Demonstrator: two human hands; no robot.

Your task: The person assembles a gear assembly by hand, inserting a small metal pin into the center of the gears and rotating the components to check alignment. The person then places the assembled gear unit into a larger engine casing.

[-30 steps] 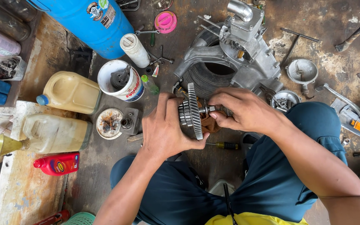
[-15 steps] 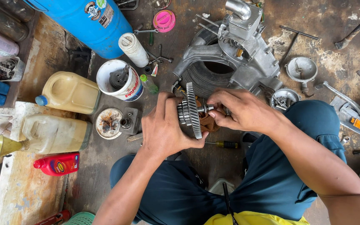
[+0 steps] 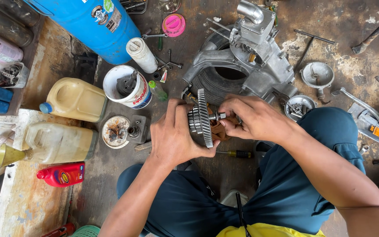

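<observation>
A steel gear cluster (image 3: 202,118) with one large toothed wheel sits upright between my hands, above my knees. My left hand (image 3: 174,134) wraps around its left side and grips it. My right hand (image 3: 246,117) pinches the short shaft end on the gear's right side, with a brown rag (image 3: 219,131) bunched under the fingers. Just beyond the hands lies a grey aluminium engine case (image 3: 246,57) on the dirty floor.
A screwdriver (image 3: 237,154) lies under my hands. To the left stand a white tub (image 3: 128,90), a metal dish (image 3: 116,131), two yellowish jugs (image 3: 73,98), a red bottle (image 3: 62,174) and a blue drum (image 3: 97,24). Metal covers (image 3: 316,75) and tools lie at the right.
Both hands and the gear stay in nearly the same spot. My right fingers have shifted slightly on the shaft end.
</observation>
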